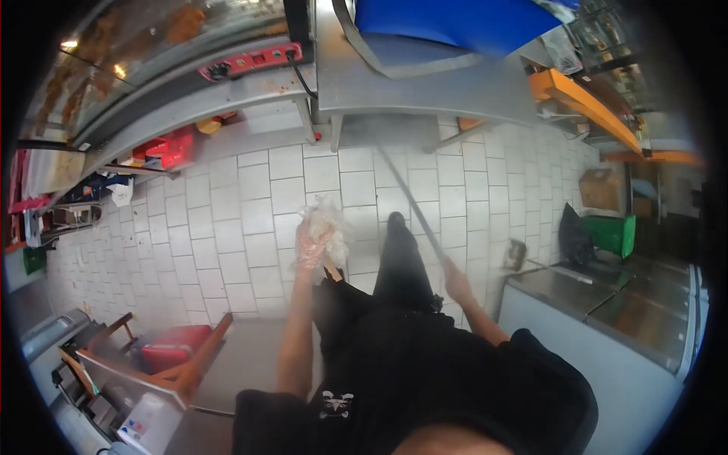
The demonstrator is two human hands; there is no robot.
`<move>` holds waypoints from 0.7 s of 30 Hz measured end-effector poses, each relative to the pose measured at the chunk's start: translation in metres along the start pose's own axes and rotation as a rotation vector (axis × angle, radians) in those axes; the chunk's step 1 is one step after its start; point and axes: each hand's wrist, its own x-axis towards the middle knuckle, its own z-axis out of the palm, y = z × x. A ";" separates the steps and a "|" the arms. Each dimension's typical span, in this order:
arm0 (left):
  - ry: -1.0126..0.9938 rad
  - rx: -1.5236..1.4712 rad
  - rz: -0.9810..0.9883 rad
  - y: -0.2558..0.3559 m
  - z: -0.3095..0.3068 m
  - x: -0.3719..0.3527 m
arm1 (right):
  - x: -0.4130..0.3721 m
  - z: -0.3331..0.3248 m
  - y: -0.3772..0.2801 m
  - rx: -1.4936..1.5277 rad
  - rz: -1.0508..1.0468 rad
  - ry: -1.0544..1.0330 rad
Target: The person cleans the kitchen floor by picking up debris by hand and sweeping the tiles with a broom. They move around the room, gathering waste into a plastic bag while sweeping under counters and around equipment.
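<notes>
Right hand [455, 279], centre-right of frame, is clamped on the lower end of a long pole [409, 199] that runs up-left toward the steel counter [425, 95]. Left hand [314, 244], centre frame, is wrapped in crumpled clear plastic [326, 214]; can't tell whether its fingers are closed. White tiled floor [227, 220] below both.

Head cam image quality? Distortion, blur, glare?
Head view: strong fisheye, floor tiles bow, black vignette at edges; left hand and pole blurred; glare spots on glass case top left.
</notes>
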 end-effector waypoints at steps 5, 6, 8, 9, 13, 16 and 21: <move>-0.171 -0.085 0.031 0.048 -0.068 -0.017 | -0.153 -0.083 -0.087 -0.013 0.319 -0.204; -0.172 -0.063 0.027 0.072 -0.082 -0.018 | -0.170 -0.096 -0.095 0.022 0.338 -0.227; -0.191 -0.034 0.036 0.084 -0.094 -0.011 | -0.206 -0.106 -0.091 0.074 0.370 -0.240; -0.201 -0.012 0.034 0.074 -0.095 -0.006 | -0.229 -0.105 -0.091 0.105 0.422 -0.235; -0.191 0.188 0.096 0.059 -0.096 0.007 | -0.284 -0.083 -0.121 0.109 0.482 -0.084; -0.408 0.010 0.063 0.079 -0.090 0.020 | -0.268 -0.025 -0.115 0.136 0.640 -0.081; -0.707 0.253 0.029 0.112 -0.064 0.028 | -0.230 0.078 -0.144 0.383 0.830 0.017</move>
